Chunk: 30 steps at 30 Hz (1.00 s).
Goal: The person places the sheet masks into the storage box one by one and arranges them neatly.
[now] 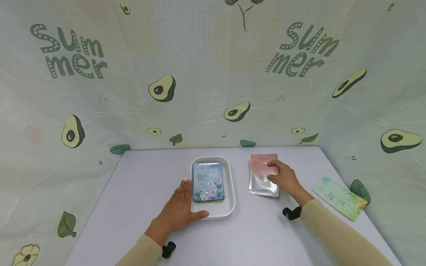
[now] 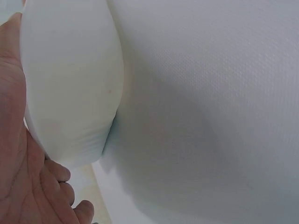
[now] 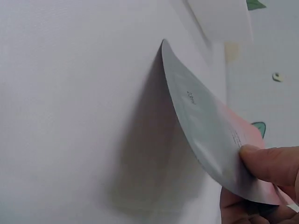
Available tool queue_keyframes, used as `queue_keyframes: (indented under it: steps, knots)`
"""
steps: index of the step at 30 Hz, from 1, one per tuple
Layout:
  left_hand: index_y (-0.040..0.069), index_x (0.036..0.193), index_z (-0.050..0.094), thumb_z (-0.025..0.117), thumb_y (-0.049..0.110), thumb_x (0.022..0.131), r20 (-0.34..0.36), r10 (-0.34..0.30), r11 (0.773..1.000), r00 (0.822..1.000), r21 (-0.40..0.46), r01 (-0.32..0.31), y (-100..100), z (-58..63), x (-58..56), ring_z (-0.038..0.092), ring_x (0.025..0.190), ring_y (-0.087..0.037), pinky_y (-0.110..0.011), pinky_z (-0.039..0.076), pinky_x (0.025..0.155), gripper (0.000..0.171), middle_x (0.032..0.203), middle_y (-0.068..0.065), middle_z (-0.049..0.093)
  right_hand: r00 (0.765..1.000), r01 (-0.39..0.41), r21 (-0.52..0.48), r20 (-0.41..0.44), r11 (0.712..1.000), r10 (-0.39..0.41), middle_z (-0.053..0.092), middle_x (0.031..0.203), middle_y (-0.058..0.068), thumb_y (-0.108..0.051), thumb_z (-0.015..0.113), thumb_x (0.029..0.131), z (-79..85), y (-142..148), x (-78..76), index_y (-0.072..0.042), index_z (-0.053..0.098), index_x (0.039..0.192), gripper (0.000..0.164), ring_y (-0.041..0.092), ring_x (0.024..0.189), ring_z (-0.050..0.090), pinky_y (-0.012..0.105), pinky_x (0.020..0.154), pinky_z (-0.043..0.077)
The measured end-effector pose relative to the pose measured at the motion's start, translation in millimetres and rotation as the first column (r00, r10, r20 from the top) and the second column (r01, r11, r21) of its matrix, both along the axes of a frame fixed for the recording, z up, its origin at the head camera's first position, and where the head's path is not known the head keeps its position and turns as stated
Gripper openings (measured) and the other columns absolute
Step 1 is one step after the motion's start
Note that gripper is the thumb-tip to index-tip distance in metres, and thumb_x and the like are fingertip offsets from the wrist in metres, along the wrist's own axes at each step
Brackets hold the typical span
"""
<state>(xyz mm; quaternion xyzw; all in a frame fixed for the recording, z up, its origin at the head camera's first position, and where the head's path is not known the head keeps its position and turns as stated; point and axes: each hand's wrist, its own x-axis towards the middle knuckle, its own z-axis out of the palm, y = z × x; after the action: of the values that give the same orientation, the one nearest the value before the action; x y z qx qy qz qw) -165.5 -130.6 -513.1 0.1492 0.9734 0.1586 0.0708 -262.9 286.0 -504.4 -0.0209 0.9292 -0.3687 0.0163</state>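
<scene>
A white tray (image 1: 230,192) holds a blue floral sheet mask packet (image 1: 208,181), with a greenish edge of another packet showing beneath it. My left hand (image 1: 178,205) lies along the tray's left side, fingers straight, thumb reaching over the front rim. In the left wrist view its palm is against the outer wall of the tray (image 2: 72,84). To the right of the tray, my right hand (image 1: 287,180) pinches a pink and silver sheet mask packet (image 1: 261,184) by its right edge. The right wrist view shows this packet (image 3: 198,116) bowed and tilted, casting a shadow on the white tabletop.
A green floral packet (image 1: 340,197) lies at the right edge of the white table (image 1: 149,173), beyond my right forearm. Behind the table hangs a pale cloth (image 1: 199,122) printed with avocados and lettering. A black piece (image 1: 169,250) sits at my left wrist.
</scene>
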Motion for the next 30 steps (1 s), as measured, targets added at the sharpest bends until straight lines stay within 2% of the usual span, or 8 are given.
queue_keyframes:
  steps: [2, 6, 9, 13, 18, 26, 30]
  knots:
    - [-0.006, 0.167, 0.008, 0.058, 0.087, 0.085, 0.001, -0.002, 1.0, 1.0, 0.0, 0.002, 0.7, -0.3, -0.8, 0.008, 0.164, -0.04, -0.055, 0.022, 0.131, 0.133, 0.175, -0.024, 0.013, 1.0, 0.006, 0.004, 0.008, 1.0, -0.006, 0.056, 0.15, 0.027, -0.011, 0.076, 0.094, -0.5, -0.1, -0.2, -0.007, 0.058, 0.142, 0.051, 0.05, 0.133, 0.055, 0.066, 0.105, 0.05]
    - [-0.005, 0.167, 0.007, 0.059, 0.087, 0.085, 0.007, 0.003, 1.0, 1.0, -0.004, -0.003, 1.9, 1.0, -2.2, 0.006, 0.164, -0.039, -0.054, 0.02, 0.132, 0.134, 0.176, -0.023, 0.012, 1.0, 0.009, -0.022, 0.002, 1.0, -0.009, 0.054, 0.15, 0.029, -0.013, 0.076, 0.096, -1.4, -0.9, -1.1, -0.011, 0.053, 0.147, 0.057, 0.051, 0.132, 0.056, 0.059, 0.1, 0.055]
    - [-0.005, 0.167, 0.007, 0.06, 0.086, 0.085, 0.007, 0.004, 1.0, 1.0, -0.003, -0.004, 2.3, 2.0, -2.8, 0.007, 0.164, -0.039, -0.054, 0.021, 0.131, 0.134, 0.176, -0.023, 0.012, 1.0, 0.017, -0.061, -0.004, 0.998, -0.017, 0.061, 0.139, 0.031, -0.013, 0.077, 0.096, 2.1, -4.0, -2.1, -0.011, 0.051, 0.149, 0.06, 0.044, 0.118, 0.065, 0.045, 0.088, 0.06]
    - [-0.006, 0.167, 0.008, 0.061, 0.085, 0.085, 0.006, -0.001, 1.0, 1.0, 0.011, 0.001, 2.5, 3.3, -2.7, 0.008, 0.164, -0.04, -0.055, 0.021, 0.131, 0.133, 0.175, -0.024, 0.013, 1.0, 0.023, -0.12, -0.004, 0.992, -0.024, 0.067, 0.128, 0.031, -0.012, 0.078, 0.096, 10.2, -9.8, -1.7, -0.009, 0.05, 0.151, 0.062, 0.033, 0.104, 0.069, 0.029, 0.076, 0.055]
    - [-0.005, 0.167, 0.007, 0.059, 0.087, 0.084, 0.013, 0.0, 1.0, 1.0, -0.006, 0.0, 2.4, 1.4, -3.6, 0.007, 0.164, -0.039, -0.055, 0.021, 0.131, 0.135, 0.175, -0.024, 0.013, 1.0, -0.001, -0.177, -0.018, 0.984, -0.002, 0.068, 0.131, 0.031, -0.011, 0.078, 0.096, 22.4, -16.5, -1.1, -0.008, 0.048, 0.152, 0.063, 0.032, 0.107, 0.07, 0.025, 0.075, 0.055]
    - [-0.005, 0.167, 0.009, 0.059, 0.088, 0.083, -0.003, 0.002, 1.0, 1.0, -0.022, -0.002, 1.2, 0.7, -3.3, 0.007, 0.164, -0.039, -0.055, 0.021, 0.131, 0.135, 0.176, -0.023, 0.011, 0.998, -0.056, -0.302, -0.038, 0.952, 0.046, 0.071, 0.123, 0.028, -0.006, 0.077, 0.096, 47.2, -37.4, -1.5, -0.005, 0.047, 0.152, 0.064, 0.013, 0.091, 0.068, 0.022, 0.07, 0.057]
    - [-0.006, 0.166, 0.01, 0.06, 0.088, 0.084, -0.001, 0.001, 1.0, 1.0, -0.018, -0.001, 0.0, 1.1, -2.3, 0.008, 0.164, -0.04, -0.055, 0.022, 0.131, 0.134, 0.175, -0.024, 0.012, 0.997, -0.071, -0.366, -0.024, 0.928, 0.067, 0.071, 0.123, 0.029, -0.003, 0.077, 0.095, 53.3, -56.3, -2.8, -0.005, 0.047, 0.152, 0.064, 0.011, 0.085, 0.067, 0.022, 0.067, 0.056]
